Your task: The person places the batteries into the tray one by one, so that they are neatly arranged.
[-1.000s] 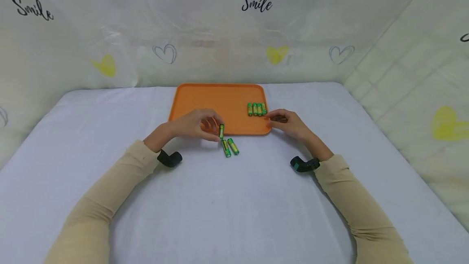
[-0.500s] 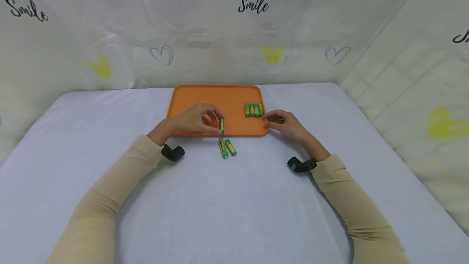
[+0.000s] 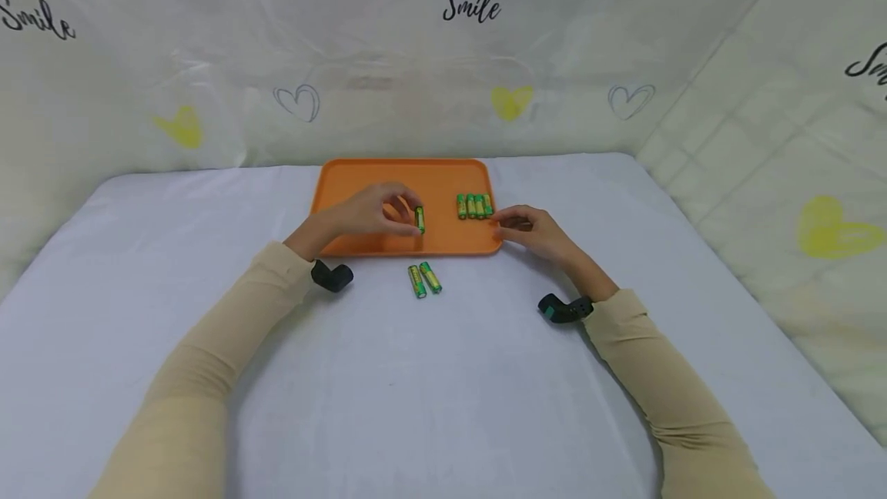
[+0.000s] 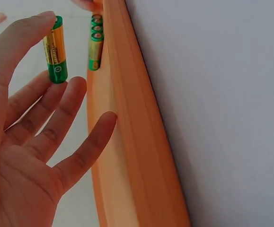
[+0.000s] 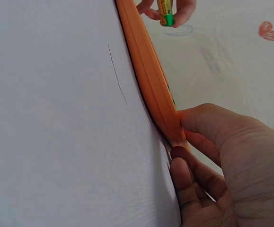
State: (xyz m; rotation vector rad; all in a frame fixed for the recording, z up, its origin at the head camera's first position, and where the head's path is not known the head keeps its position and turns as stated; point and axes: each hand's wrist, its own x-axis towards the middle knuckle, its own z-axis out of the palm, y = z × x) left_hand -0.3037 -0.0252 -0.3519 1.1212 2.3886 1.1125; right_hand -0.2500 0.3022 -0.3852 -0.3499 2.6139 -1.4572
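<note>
Between the thumb and fingertips of my left hand (image 3: 377, 212), a green-and-yellow battery (image 3: 419, 220) is held upright over the orange tray (image 3: 443, 243). The left wrist view shows this battery (image 4: 56, 52) pinched at its ends, the other fingers spread loosely. My right hand (image 3: 535, 232) grips the tray's near right corner; in the right wrist view the thumb lies on the inner side of the rim (image 5: 151, 75) and fingers curl outside it. Several matching batteries (image 3: 471, 206) stand side by side in a row at the tray's right side.
Two more batteries, one (image 3: 416, 282) beside the other (image 3: 430, 277), lie on the white tablecloth (image 3: 416, 376) just in front of the tray. Behind the table hangs a printed backdrop (image 3: 388, 45). Each wrist wears a black camera (image 3: 333, 276).
My left hand has carried the battery away from the two loose ones, forward over the tray. The right hand keeps its grip on the tray corner. The head view has shifted slightly.
</note>
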